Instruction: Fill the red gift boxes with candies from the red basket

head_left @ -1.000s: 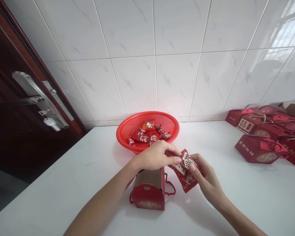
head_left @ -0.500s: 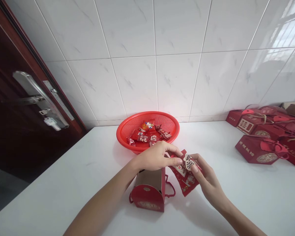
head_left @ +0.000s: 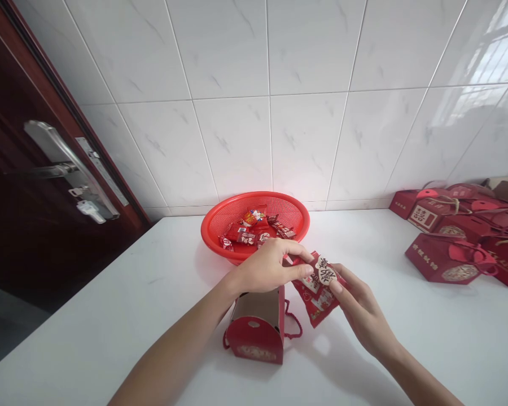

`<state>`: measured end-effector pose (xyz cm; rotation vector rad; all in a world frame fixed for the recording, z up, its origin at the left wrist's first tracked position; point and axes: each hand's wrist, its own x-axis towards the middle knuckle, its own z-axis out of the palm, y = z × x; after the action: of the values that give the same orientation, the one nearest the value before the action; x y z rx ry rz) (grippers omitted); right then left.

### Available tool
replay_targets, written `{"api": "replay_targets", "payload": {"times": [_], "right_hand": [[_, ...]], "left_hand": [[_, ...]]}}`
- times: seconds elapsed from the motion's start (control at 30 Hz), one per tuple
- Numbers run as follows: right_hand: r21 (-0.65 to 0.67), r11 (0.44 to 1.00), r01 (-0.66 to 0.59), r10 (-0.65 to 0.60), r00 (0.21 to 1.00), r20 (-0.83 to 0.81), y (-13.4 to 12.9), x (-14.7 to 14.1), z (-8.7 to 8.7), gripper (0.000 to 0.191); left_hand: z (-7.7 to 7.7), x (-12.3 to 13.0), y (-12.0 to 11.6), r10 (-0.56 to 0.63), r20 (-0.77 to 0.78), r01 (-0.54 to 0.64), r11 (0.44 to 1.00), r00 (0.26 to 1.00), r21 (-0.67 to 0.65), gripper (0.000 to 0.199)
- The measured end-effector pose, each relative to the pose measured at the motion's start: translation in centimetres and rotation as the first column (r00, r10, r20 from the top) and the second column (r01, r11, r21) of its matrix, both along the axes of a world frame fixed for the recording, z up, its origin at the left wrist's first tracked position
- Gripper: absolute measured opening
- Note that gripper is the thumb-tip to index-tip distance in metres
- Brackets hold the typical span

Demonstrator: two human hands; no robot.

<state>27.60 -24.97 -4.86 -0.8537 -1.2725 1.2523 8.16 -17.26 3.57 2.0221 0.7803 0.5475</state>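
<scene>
Between both hands are red candy packets (head_left: 317,299) with pale labels, held overlapped above the table. My left hand (head_left: 273,265) pinches their left edge between thumb and fingers. My right hand (head_left: 359,299) grips the right side, its thumb on the front. Below my left wrist stands a red cardboard gift box (head_left: 256,341) with its top open, a brown inside and a red cord handle (head_left: 295,327) at the side. My left hand and forearm hide its back part. Just behind, a red plastic colander (head_left: 214,220) holds several wrapped candies (head_left: 248,238).
Several red gift boxes (head_left: 444,259) with cords and ribbons are grouped at the right against the tiled wall (head_left: 305,146). On the left is a dark red door (head_left: 21,225) with a metal handle and keys. The white table (head_left: 131,304) extends under everything.
The packets have tilted and risen slightly in my hands, and more of the pale label shows. My hands keep nearly the same place. The box and colander have not moved.
</scene>
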Motion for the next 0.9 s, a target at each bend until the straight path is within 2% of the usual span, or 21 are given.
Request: {"api": "replay_targets", "payload": {"times": [0.37,0.63,0.9], "right_hand": [[-0.013,0.999,0.051,-0.051,0.999,0.0,0.11,-0.21,0.09,0.028],[-0.029,0.996,0.083,-0.083,0.997,0.002,0.2,0.08,-0.43,0.032],[-0.05,0.998,0.037,-0.038,0.999,-0.016,0.15,0.0,-0.09,0.033]], "left_hand": [[-0.06,-0.16,0.35,-0.002,-0.069,0.003,1.0,0.998,0.007,0.022],[-0.24,-0.03,0.33,-0.025,-0.035,0.025,1.0,0.999,-0.018,0.022],[-0.18,0.11,0.23,0.001,-0.01,-0.002,0.994,1.0,-0.105,0.022]]}}
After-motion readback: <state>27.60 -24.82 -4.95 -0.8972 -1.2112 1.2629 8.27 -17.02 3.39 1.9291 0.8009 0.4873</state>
